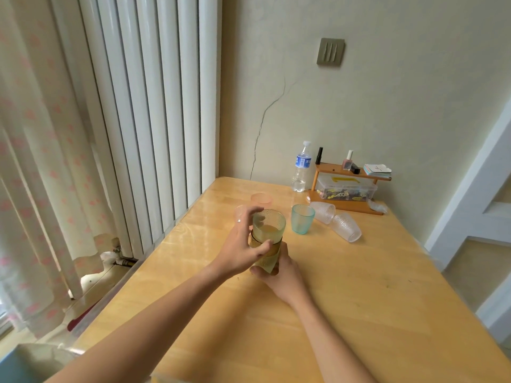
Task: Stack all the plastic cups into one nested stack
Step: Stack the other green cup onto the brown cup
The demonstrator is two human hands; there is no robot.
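A yellow-green plastic cup [268,225] sits nested in a second one of the same colour, forming a short stack above the wooden table [359,299]. My right hand [279,272] grips the bottom of that stack. My left hand [246,244] curves around the stack's left side, thumb across the front and fingers spread by the rim. A teal cup [302,219] stands upright to the right. Two pink cups [261,199] stand behind my left hand, one mostly hidden. Two clear textured cups [347,227] lie on their sides at the far right, one behind the other.
A water bottle [301,168] stands by the wall. Beside it a small wooden shelf [351,189] carries small bottles, cards and a clear box. A white radiator [154,106] and a curtain run along the table's left edge.
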